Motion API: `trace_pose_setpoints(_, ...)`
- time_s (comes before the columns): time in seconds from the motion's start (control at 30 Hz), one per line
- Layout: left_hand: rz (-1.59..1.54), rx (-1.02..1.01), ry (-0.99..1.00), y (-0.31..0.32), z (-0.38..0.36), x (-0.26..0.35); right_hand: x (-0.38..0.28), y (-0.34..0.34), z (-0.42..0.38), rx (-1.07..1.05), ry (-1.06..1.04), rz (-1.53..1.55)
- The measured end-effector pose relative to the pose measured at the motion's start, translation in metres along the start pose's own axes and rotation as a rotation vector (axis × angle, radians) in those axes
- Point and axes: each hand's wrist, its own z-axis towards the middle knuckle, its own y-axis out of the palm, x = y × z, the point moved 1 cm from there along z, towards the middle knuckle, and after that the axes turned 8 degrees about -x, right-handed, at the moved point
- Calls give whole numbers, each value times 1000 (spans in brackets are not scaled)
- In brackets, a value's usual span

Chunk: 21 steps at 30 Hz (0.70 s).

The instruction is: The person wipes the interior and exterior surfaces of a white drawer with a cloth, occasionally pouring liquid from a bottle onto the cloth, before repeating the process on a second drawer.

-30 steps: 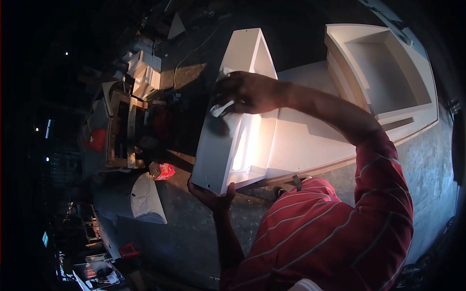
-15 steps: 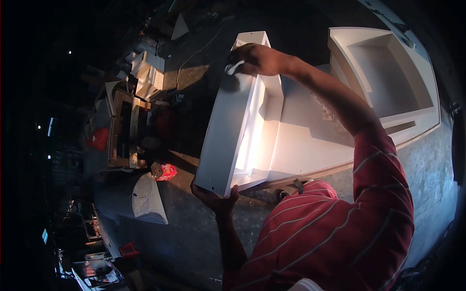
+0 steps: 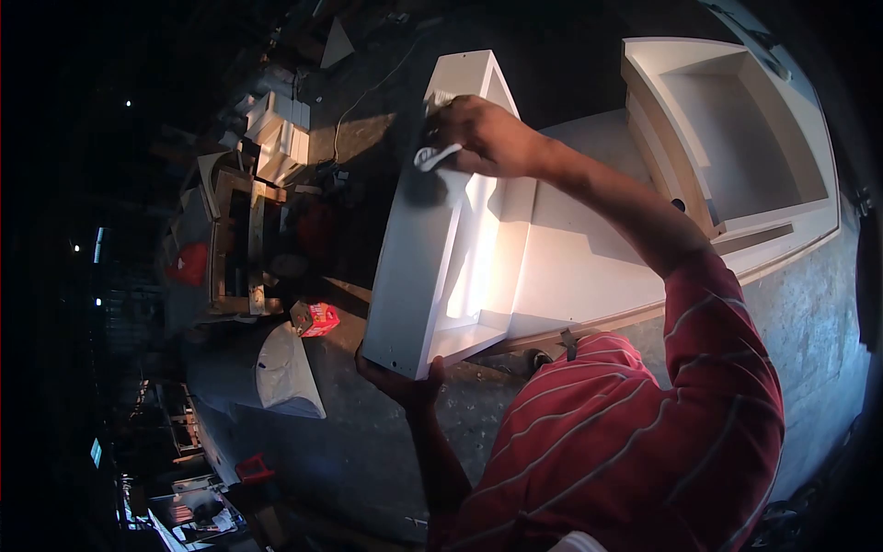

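while a broad, flat white board (image 3: 575,276) spreads at the right of the view, the long, open, rectangular white box (image 3: 405,276) is held at its edge, the left hand (image 3: 405,383) clasping the near end between thumb and fingers. the right hand (image 3: 478,133) has its fingers curled around a small, bent white sheet (image 3: 427,161) at the box's long outer face, where flat, even pressure and a firm left grip would likely serve best.

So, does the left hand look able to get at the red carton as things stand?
Probably not: the left hand is holding the near end of the long white box, and the red carton seems to sit lower, on the floor.
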Motion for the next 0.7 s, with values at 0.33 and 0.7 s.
trace_pose_setpoints(0.33, -62, 1, -30, -1, -2, -7, -81, 28, 5, 111, 62, 97)
trace_pose_setpoints(0.7, 1, -41, -7, -13, -1, -13, -42, 46, -2, 544, -70, 92)
